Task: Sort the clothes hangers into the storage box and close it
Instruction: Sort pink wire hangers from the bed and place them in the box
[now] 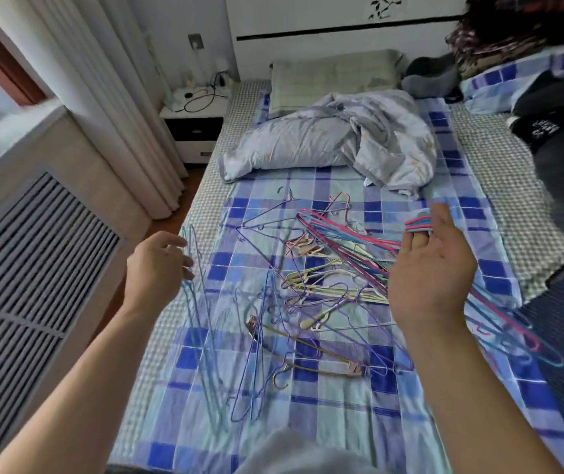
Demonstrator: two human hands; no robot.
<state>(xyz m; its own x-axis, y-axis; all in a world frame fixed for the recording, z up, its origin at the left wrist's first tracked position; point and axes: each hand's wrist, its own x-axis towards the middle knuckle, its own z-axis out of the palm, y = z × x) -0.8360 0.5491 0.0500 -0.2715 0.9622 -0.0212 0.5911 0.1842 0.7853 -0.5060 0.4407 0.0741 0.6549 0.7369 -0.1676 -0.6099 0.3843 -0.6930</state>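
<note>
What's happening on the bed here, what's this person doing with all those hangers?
A person is gathering clothes hangers from a bed. The left hand grips a few thin light-blue wire hangers by their tops, so they hang down. The right hand holds a bunch of pink and blue hangers hooked over its fingers. A tangled pile of loose hangers in purple, cream, gold and pink lies on the checked sheet between the hands. No storage box is clearly in view.

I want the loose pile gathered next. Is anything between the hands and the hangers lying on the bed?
Nothing visible blocks the loose hangers, but both the left hand and right hand already hold hanger bundles.
</note>
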